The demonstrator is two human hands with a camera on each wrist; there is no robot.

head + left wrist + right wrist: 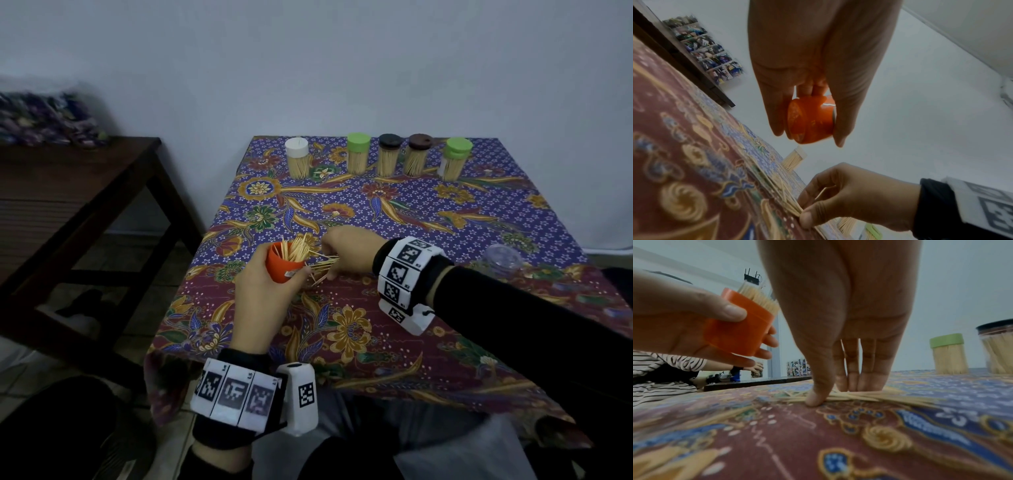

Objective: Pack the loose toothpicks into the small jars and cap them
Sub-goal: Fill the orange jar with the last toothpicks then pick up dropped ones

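gathering loose toothpicks while you hold the orange jar

your left hand grips the orange jar above the near-left part of the surface, thumb and fingers curled round its wall, mouth tilted toward the far edge with toothpicks fanning out of it. your right hand is beside it, thumb and fingertips pressed down and pinching the loose toothpicks lying on the patterned cloth just right of the jar. along the far edge stand five capped jars packed with toothpicks: a white-capped jar, a green-capped jar, two dark-capped jars, and a second green-capped jar near the far-right corner. a clear lid lies toward the right edge. a dark wooden bench stands off to the left.
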